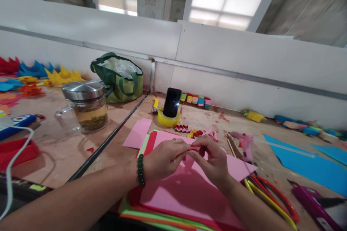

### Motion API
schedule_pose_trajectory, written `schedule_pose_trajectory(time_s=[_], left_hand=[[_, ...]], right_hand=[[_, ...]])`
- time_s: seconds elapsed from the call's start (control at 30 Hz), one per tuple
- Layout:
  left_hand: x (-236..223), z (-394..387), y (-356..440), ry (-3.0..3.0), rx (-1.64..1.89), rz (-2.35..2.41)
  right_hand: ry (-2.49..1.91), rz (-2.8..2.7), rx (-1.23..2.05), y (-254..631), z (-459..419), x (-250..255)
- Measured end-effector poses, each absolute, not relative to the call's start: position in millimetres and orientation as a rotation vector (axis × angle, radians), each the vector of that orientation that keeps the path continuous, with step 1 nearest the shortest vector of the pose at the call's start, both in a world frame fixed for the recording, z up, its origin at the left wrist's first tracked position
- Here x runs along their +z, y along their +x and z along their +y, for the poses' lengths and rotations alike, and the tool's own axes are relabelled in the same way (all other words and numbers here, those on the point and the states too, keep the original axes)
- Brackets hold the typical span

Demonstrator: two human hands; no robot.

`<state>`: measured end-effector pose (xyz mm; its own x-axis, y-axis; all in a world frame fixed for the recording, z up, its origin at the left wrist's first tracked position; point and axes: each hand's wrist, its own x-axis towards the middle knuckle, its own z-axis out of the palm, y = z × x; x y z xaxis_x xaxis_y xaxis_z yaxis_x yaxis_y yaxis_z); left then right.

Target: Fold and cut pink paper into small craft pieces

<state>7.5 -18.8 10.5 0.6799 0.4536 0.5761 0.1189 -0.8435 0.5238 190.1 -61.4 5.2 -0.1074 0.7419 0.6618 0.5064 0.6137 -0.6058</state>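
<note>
My left hand, with a green bead bracelet at its wrist, pinches one side of a small folded piece of pink-red paper. On its other side the fingertips of my right hand grip the same piece. Both hands meet above a stack of coloured paper whose top sheets are pink; red, green and orange edges show beneath. Most of the folded piece is hidden by my fingers. Just beyond my hands lie small zigzag-folded strips in red and yellow.
A phone leans in a yellow tape holder. On the left stand a glass tea mug and a green bag. To the right lie a pink glue gun, red-and-yellow-handled scissors, a purple tool and blue paper.
</note>
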Motion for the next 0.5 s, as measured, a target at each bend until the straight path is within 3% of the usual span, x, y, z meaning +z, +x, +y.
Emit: schedule_pose_trajectory(time_s=[0.3,0.5], left_hand=[[7.0,-20.9,6.3,2.509,1.031,0.439],[5.4,-20.2,3.8,2.462,1.32,0.188]], right_hand=[[-0.952,-1.793,0.218,187.4,-61.8,9.1],[-0.9,-1.689,0.273,186.8,-63.3,6.6]])
